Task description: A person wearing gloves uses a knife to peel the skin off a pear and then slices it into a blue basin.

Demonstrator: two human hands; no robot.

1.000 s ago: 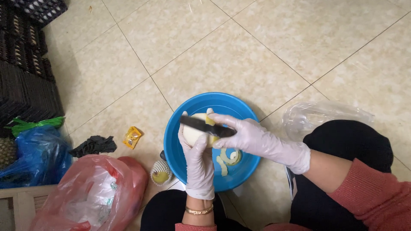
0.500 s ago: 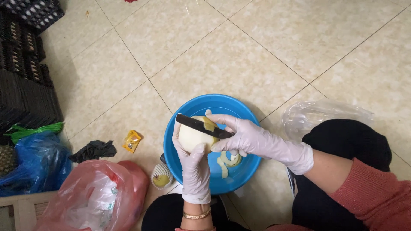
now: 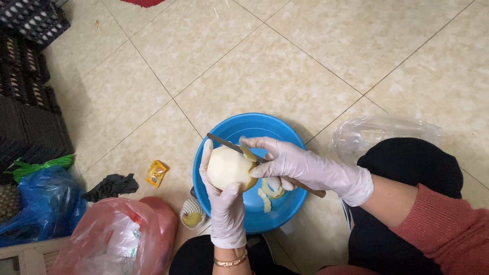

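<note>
My left hand (image 3: 224, 209), in a white glove, grips a round pale peeled fruit (image 3: 227, 167) over a blue plastic bowl (image 3: 249, 127). My right hand (image 3: 290, 162), also gloved, holds a knife (image 3: 232, 145) with a dark blade laid across the top of the fruit, its handle sticking out toward my right knee. A strip of yellow peel (image 3: 248, 153) curls off at the blade. More peel strips (image 3: 269, 193) lie inside the bowl.
A red plastic bag (image 3: 117, 237) and a blue bag (image 3: 41, 209) sit at the left. A fruit in foam netting (image 3: 192, 214), a yellow wrapper (image 3: 156, 173) and a black scrap (image 3: 112, 186) lie on the tile floor. Black crates (image 3: 25, 102) stack far left; a clear bag (image 3: 379, 130) lies by my knee.
The fruit has been turned in my left hand and the knife has slid along its top, lifting more peel. The view has shifted slightly.
</note>
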